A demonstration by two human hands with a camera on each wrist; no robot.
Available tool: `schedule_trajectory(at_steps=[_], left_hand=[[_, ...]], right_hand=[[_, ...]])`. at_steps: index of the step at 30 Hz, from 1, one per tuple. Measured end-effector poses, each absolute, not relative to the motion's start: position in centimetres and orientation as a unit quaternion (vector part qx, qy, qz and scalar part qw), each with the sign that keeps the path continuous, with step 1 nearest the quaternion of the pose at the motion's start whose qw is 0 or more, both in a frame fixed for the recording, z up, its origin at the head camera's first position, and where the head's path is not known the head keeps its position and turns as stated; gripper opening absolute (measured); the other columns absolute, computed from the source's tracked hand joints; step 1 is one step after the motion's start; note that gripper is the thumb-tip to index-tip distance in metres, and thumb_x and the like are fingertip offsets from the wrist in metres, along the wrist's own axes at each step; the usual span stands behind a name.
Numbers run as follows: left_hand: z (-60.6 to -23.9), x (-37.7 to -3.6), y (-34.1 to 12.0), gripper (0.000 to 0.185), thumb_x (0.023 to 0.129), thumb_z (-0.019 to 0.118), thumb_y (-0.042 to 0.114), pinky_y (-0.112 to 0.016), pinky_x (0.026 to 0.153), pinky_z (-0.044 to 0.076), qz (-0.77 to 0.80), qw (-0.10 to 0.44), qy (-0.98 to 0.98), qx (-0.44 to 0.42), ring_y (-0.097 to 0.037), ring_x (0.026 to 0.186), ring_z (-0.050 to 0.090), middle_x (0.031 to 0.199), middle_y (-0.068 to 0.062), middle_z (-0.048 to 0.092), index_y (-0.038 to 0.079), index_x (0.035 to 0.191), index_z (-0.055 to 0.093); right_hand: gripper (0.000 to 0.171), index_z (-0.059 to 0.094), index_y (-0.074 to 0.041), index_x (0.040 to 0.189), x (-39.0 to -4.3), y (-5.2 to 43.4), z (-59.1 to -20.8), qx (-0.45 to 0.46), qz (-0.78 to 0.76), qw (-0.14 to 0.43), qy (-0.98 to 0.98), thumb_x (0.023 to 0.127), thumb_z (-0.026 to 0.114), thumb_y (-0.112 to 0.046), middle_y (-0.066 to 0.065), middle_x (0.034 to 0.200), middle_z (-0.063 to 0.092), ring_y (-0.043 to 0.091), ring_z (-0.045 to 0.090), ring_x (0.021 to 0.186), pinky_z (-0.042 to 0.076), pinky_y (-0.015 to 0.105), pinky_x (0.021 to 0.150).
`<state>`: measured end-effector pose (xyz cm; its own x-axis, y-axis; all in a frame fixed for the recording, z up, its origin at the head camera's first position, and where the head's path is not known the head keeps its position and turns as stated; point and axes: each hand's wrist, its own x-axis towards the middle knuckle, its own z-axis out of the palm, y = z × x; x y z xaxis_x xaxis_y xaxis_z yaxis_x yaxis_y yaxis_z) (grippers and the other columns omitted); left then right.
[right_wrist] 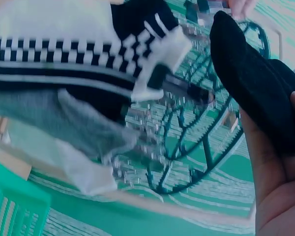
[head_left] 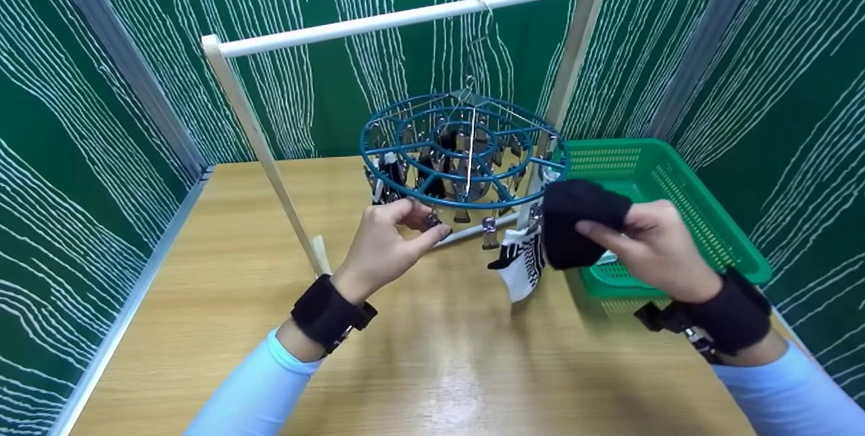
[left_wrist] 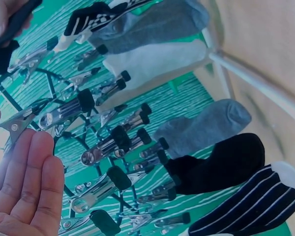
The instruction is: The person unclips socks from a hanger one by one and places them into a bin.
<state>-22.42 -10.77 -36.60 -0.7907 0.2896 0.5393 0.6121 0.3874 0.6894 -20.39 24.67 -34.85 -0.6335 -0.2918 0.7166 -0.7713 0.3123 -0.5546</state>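
Black sock (head_left: 574,230) hangs lengthwise downward, gripped by right hand (head_left: 652,247); left hand (head_left: 385,247) pinches a clip (head_left: 434,221).

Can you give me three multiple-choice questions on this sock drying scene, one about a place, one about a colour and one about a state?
1. Where is the green basket?
A. right of the round clip hanger
B. left of it
C. hanging from the rail

2. What colour is the sock in the right hand?
A. white
B. black
C. grey

3. What is the left hand doing?
A. resting flat on the table
B. gripping the rail
C. pinching a clip on the hanger

Answers: 1 A, the basket sits at the table's right edge. 2 B, the held sock is plain black. 3 C, thumb and fingers close on a clip under the ring.
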Motion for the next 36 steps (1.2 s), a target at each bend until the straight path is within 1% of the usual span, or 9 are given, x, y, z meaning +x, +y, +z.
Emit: schedule_trajectory(at_steps=[10, 13, 14, 17, 19, 21, 25, 30, 36], left_hand=[[-36.7, -22.4, -10.9, 0.015, 0.095, 0.085, 0.014, -0.033, 0.083, 0.064, -0.482, 0.155, -0.817, -0.275, -0.024, 0.089, 0.077, 0.099, -0.012, 0.083, 0.001, 0.102, 0.080], [-36.6, -22.4, -10.9, 0.016, 0.094, 0.085, 0.012, -0.033, 0.083, 0.063, -0.484, 0.147, -0.818, -0.273, -0.025, 0.089, 0.077, 0.100, -0.012, 0.083, 0.000, 0.104, 0.081], [-36.5, -22.4, -10.9, 0.016, 0.094, 0.085, 0.012, -0.033, 0.084, 0.063, -0.484, 0.145, -0.819, -0.272, -0.025, 0.089, 0.077, 0.100, -0.012, 0.084, 0.000, 0.104, 0.081], [-36.5, -22.5, -10.9, 0.019, 0.094, 0.085, 0.012, -0.037, 0.085, 0.064, -0.481, 0.144, -0.821, -0.271, -0.027, 0.090, 0.078, 0.101, -0.013, 0.084, -0.002, 0.107, 0.081], [-36.6, -22.5, -10.8, 0.021, 0.094, 0.085, 0.012, -0.039, 0.086, 0.065, -0.480, 0.145, -0.822, -0.272, -0.027, 0.091, 0.079, 0.101, -0.013, 0.083, -0.002, 0.108, 0.080], [-36.7, -22.4, -10.8, 0.021, 0.094, 0.085, 0.011, -0.041, 0.087, 0.065, -0.482, 0.144, -0.820, -0.272, -0.027, 0.091, 0.079, 0.101, -0.013, 0.083, -0.003, 0.110, 0.080], [-36.9, -22.4, -10.9, 0.021, 0.094, 0.085, 0.011, -0.041, 0.088, 0.066, -0.489, 0.144, -0.817, -0.270, -0.026, 0.091, 0.079, 0.101, -0.013, 0.083, -0.002, 0.110, 0.080], [-37.0, -22.5, -11.0, 0.022, 0.094, 0.085, 0.011, -0.040, 0.089, 0.065, -0.492, 0.141, -0.816, -0.269, -0.026, 0.091, 0.079, 0.102, -0.012, 0.083, -0.002, 0.111, 0.080], [-37.2, -22.6, -11.0, 0.023, 0.095, 0.084, 0.012, -0.041, 0.089, 0.065, -0.491, 0.143, -0.817, -0.268, -0.026, 0.092, 0.078, 0.102, -0.013, 0.083, -0.003, 0.112, 0.079]], right_hand=[[0.015, 0.085, 0.003, 0.094, -22.4, 28.0, -33.2, 0.240, 0.436, 0.268, -0.825, 0.089, 0.078, 0.016, -0.003, 0.094, 0.084, -0.008, 0.076, 0.083, 0.058, 0.008, 0.075], [0.004, 0.083, 0.006, 0.090, -23.6, 29.1, -33.0, 0.204, 0.415, 0.259, -0.848, 0.092, 0.080, 0.008, -0.014, 0.086, 0.080, -0.012, 0.072, 0.077, 0.055, 0.006, 0.069], [0.005, 0.082, 0.006, 0.088, -24.0, 29.4, -33.0, 0.194, 0.409, 0.256, -0.854, 0.093, 0.081, 0.006, -0.017, 0.083, 0.079, -0.012, 0.070, 0.073, 0.054, 0.005, 0.065], [0.033, 0.069, 0.007, 0.065, -25.3, 30.5, -33.0, 0.165, 0.381, 0.246, -0.876, 0.095, 0.082, -0.001, -0.022, 0.065, 0.065, -0.012, 0.053, 0.053, 0.040, 0.007, 0.048], [0.048, 0.057, 0.000, 0.055, -26.1, 31.1, -33.0, 0.148, 0.356, 0.237, -0.892, 0.096, 0.082, -0.004, -0.014, 0.058, 0.058, -0.008, 0.041, 0.046, 0.031, 0.012, 0.042], [0.057, 0.046, -0.007, 0.052, -26.9, 31.7, -33.2, 0.135, 0.334, 0.224, -0.906, 0.098, 0.081, -0.008, -0.007, 0.056, 0.053, -0.004, 0.033, 0.043, 0.025, 0.017, 0.040], [0.058, 0.044, -0.011, 0.054, -28.5, 32.5, -33.7, 0.122, 0.301, 0.194, -0.926, 0.101, 0.079, -0.013, -0.004, 0.057, 0.049, -0.001, 0.035, 0.044, 0.028, 0.018, 0.040], [0.062, 0.031, -0.018, 0.060, -30.2, 33.7, -35.1, 0.120, 0.272, 0.172, -0.939, 0.104, 0.076, -0.016, -0.008, 0.058, 0.027, 0.004, 0.031, 0.045, 0.027, 0.019, 0.043], [0.057, 0.033, -0.016, 0.064, -32.4, 34.9, -36.7, 0.117, 0.237, 0.131, -0.956, 0.106, 0.072, -0.015, -0.004, 0.058, 0.033, 0.011, 0.038, 0.048, 0.031, 0.023, 0.048]])
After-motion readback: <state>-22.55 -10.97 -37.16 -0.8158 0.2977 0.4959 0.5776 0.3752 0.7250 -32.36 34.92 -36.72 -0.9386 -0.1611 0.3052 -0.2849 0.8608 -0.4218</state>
